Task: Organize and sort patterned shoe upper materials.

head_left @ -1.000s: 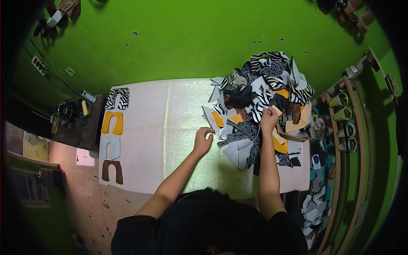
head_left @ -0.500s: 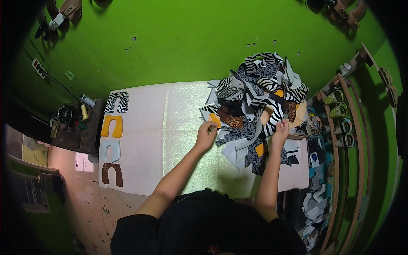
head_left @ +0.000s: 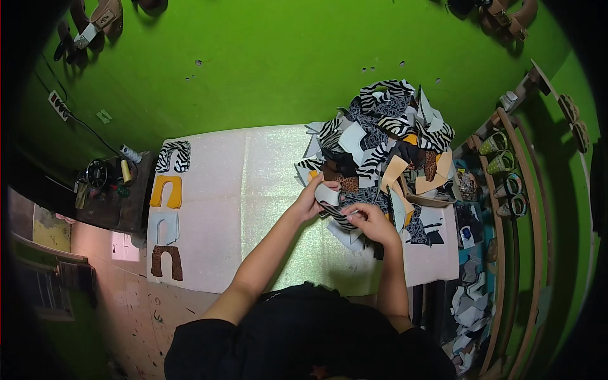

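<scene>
My left hand (head_left: 310, 199) and my right hand (head_left: 375, 223) are both closed on a zebra-print piece of material (head_left: 334, 213), bent so that its white back (head_left: 327, 195) shows near the left fingers. They hold it low over the front left of a tall heap of scraps (head_left: 370, 136). A bit of yellow (head_left: 313, 174) shows by my left fingertips; whether that hand holds it is unclear. Along the table's left edge lie U-shaped pieces in a column: zebra-print (head_left: 164, 155), yellow (head_left: 167, 192), pale grey (head_left: 168, 230) and brown spotted (head_left: 166, 263).
The heap covers the right part of the white table (head_left: 209, 209), around an open box (head_left: 434, 201). At right stands a wooden rack (head_left: 529, 209) with sandals. Spools and a handwheel (head_left: 96, 170) are on a dark stand at left. More scraps (head_left: 470, 310) lie lower right.
My right hand has drawn the zebra-print piece off the heap, leftward and nearer to me. My left hand now holds it too. Tan and white scraps show where it was.
</scene>
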Available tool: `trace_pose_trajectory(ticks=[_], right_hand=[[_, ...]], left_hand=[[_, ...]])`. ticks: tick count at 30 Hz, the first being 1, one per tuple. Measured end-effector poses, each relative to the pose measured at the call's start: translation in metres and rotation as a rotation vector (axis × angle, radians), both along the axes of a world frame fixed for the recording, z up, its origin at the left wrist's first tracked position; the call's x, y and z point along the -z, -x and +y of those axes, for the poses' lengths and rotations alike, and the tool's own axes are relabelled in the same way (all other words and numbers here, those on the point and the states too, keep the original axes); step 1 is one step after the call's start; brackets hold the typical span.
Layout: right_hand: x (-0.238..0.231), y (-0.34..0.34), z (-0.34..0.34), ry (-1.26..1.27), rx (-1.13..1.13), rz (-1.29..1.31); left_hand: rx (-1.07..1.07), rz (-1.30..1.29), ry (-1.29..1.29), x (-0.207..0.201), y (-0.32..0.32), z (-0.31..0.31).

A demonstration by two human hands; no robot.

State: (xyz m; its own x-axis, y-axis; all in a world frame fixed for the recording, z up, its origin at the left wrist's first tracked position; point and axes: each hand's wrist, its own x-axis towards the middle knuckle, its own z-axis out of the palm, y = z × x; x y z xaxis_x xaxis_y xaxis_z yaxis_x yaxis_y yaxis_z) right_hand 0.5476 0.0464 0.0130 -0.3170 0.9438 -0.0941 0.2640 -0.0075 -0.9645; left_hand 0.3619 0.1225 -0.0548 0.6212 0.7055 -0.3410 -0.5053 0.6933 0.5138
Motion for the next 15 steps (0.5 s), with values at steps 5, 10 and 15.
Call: trace_pose_trajectory(ticks=[5,10,15], right_hand=[[0.004,-0.02,0.038,-0.172,0.352,-0.013],[0.031,-0.048,0.112,-0.238,0.654,-0.23],[0.042,-0.033,0.149,-0.022,0.776,-0.73]], left_hand=[[-0.146,0.136,-0.035,0.008,0.016,-0.008],[-0.213,0.391,-0.079,-0.014,0.026,-0.019],[-0.373,0.614,-0.219,-0.008,0.033,-0.028]])
